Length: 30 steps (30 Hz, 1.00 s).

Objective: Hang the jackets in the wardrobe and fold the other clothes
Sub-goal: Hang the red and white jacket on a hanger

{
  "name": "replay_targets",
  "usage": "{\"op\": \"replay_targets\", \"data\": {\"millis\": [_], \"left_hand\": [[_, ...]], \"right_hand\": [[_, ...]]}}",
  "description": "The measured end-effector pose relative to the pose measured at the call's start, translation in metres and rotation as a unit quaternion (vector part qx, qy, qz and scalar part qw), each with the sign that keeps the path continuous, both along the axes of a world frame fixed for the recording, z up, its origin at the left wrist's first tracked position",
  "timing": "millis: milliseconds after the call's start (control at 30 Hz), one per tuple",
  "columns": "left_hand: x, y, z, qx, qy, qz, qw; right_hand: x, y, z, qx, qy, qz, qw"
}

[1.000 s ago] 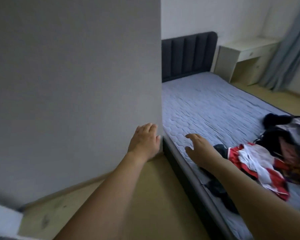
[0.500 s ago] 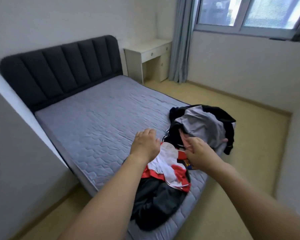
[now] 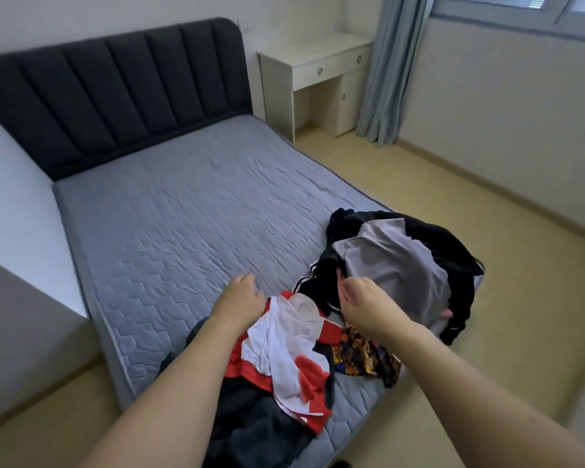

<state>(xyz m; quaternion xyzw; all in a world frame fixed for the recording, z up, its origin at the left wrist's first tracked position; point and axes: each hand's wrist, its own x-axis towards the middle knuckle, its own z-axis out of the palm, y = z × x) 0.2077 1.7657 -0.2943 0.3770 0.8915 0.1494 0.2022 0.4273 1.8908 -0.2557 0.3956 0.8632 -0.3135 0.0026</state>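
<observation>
Farthest left of the left hand (image 3: 240,297) lie a pale wall panel and the dark padded headboard (image 3: 115,92), with the quilted grey mattress (image 3: 183,214) spreading bare beyond the fingers; that open stretch looks like the likely surface for folding, which may be why the clothes sit bunched at the near corner. The left hand itself hovers low over the mattress edge of the heap, fingers relaxed and slightly spread, gripping nothing, its palm just above the upper edge of the red and white garment (image 3: 291,346). That garment lies crumpled under and to the right of the left wrist, on top of a dark grey garment (image 3: 250,430) that trails toward the foot of the bed beneath the forearm. Between the two hands the red and white cloth meets a black piece with white stripes (image 3: 309,282). The right hand (image 3: 358,298) is held edge-on just above the pile, fingers loosely curved and holding nothing, close to the near edge of the grey and black jacket (image 3: 395,265), which is mounded just beyond and to the right of it near the mattress corner. Under the right wrist a patterned orange and dark garment (image 3: 362,356) peeks out. Both hands seem poised to pick a piece; the jacket looks the likeliest first choice for the wardrobe, which is not in view. Far right are a white desk (image 3: 318,62), a curtain (image 3: 392,62) and bare floor (image 3: 487,231).
</observation>
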Motion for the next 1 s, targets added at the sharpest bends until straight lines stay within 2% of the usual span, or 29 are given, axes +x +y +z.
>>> {"op": "replay_targets", "data": {"millis": [133,233,433,500,567,633,667,733,800,867,933,1000], "left_hand": [[-0.007,0.019,-0.05,-0.049,-0.073,0.08,0.993],[-0.008,0.03,-0.111,-0.074,-0.12,0.114,0.983],[-0.03,0.097,-0.324,-0.08,-0.205,0.244,0.944],[-0.032,0.109,-0.389,-0.1,-0.221,0.29,0.926],[-0.032,0.115,-0.442,-0.137,-0.192,0.313,0.92],[-0.027,0.117,-0.473,-0.159,-0.167,0.322,0.918],[-0.024,0.119,-0.48,-0.141,-0.193,0.321,0.916],[-0.015,0.122,-0.47,-0.076,-0.28,0.289,0.912],[-0.003,0.117,-0.435,-0.023,-0.325,0.246,0.913],[0.005,0.105,-0.369,0.007,-0.326,0.233,0.916],[0.014,0.089,-0.293,0.023,-0.313,0.191,0.93],[0.026,0.068,-0.199,0.008,-0.254,0.152,0.955]], "right_hand": [[-0.027,0.054,-0.05,-0.041,-0.044,0.037,0.998],[-0.055,0.085,-0.107,-0.096,-0.073,0.07,0.99],[-0.112,0.141,-0.322,-0.194,-0.083,0.068,0.975],[-0.115,0.145,-0.384,-0.217,-0.089,0.06,0.97],[-0.113,0.148,-0.429,-0.228,-0.096,0.059,0.967],[-0.108,0.154,-0.456,-0.233,-0.095,0.057,0.966],[-0.104,0.156,-0.463,-0.234,-0.096,0.051,0.966],[-0.101,0.161,-0.462,-0.25,-0.1,0.015,0.963],[-0.104,0.161,-0.443,-0.305,-0.088,-0.046,0.947],[-0.117,0.159,-0.401,-0.376,-0.062,-0.103,0.919],[-0.133,0.153,-0.343,-0.455,-0.045,-0.167,0.874],[-0.15,0.147,-0.273,-0.54,-0.073,-0.169,0.821]]}}
